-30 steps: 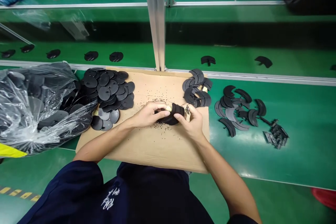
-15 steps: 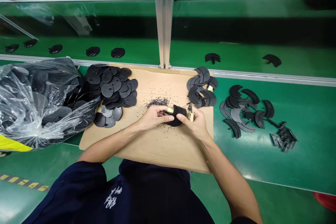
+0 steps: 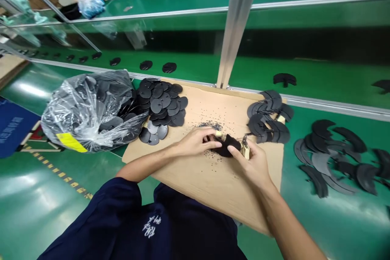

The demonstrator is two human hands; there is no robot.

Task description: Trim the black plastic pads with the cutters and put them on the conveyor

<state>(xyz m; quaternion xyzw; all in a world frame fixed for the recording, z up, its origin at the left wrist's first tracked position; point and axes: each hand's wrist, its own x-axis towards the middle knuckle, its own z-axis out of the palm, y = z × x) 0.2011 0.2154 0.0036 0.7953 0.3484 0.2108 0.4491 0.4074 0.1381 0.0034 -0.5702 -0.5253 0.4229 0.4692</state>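
My left hand (image 3: 198, 141) is closed on the left end of a curved black plastic piece (image 3: 227, 146), with something pale yellow at its fingertips. My right hand (image 3: 254, 160) grips the same piece from the right, its thumb pressed on the surface. Among the right fingers is a small tool (image 3: 245, 146) with a dark metal head and cream-coloured parts, perhaps nippers; the fingers hide much of it. Tiny black bits (image 3: 211, 125) lie scattered on the cardboard sheet (image 3: 195, 183) under and behind my hands.
Black discs (image 3: 166, 103) are heaped at the left, beside a clear plastic bag (image 3: 88, 109) of more discs. Curved black pieces lie stacked (image 3: 268, 115) on the cardboard's right and loose (image 3: 323, 158) on the green table. A metal post (image 3: 233, 28) rises behind; black parts (image 3: 169, 67) line the green strip beyond.
The view has swung left, so everything sits further right and more of the left side shows. Both hands still hold the black piece, which looks slightly turned.
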